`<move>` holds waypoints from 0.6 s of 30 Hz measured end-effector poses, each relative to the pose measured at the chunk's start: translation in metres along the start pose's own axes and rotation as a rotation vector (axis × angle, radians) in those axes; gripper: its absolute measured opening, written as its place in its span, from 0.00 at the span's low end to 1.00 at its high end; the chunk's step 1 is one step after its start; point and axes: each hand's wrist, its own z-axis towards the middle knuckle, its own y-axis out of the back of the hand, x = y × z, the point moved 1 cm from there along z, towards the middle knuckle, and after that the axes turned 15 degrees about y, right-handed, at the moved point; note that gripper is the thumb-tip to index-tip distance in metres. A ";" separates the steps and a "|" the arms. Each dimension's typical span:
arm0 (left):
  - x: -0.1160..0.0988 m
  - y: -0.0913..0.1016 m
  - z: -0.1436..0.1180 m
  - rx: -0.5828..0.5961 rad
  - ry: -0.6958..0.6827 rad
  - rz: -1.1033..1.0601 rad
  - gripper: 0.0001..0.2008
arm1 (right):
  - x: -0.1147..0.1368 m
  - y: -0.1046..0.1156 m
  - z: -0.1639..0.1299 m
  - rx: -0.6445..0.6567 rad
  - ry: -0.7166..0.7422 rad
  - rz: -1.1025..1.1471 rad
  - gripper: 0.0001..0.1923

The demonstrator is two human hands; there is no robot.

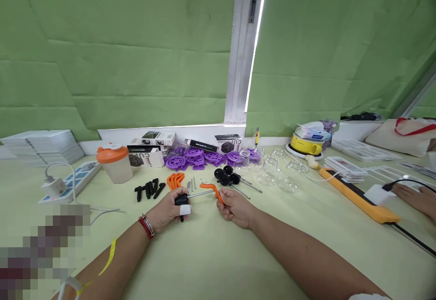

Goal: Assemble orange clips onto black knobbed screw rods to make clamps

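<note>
My left hand (172, 209) is closed around the black end of a black-handled metal rod (200, 194). The shaft points right and its tip meets an orange curved plastic piece (214, 190). Pinched in the fingers of my right hand (233, 207), that piece is tilted, its free end to the upper left. Whether the tip sits in a hole there is too small to tell. Behind my left hand lie more orange curved pieces (175, 180), several black plastic pegs (148, 188) and a few screws (193, 183). Black round knobs on metal rods (227, 176) lie beyond my right hand.
Purple wheel-shaped parts (194, 158) and cup holder boxes (150, 157) line the back. Clear plastic parts (272, 172) stand right of centre. A shaker bottle (116, 166) and white power strip (76, 182) are left; an orange power strip (354, 195) and another person's hand (410, 197) are right.
</note>
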 end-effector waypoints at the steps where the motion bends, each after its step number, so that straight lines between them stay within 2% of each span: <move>1: 0.000 0.000 0.000 -0.001 -0.001 -0.003 0.22 | 0.000 -0.001 0.000 0.006 -0.009 0.005 0.16; 6: 0.000 -0.003 0.002 0.022 -0.012 0.001 0.21 | -0.001 -0.005 -0.003 0.050 -0.034 0.033 0.15; 12: -0.001 -0.010 0.006 0.006 -0.013 -0.019 0.23 | -0.003 -0.008 -0.002 0.037 -0.045 0.033 0.14; 18: -0.002 -0.015 0.009 0.036 -0.073 -0.034 0.23 | -0.006 -0.014 -0.001 0.112 -0.029 0.080 0.17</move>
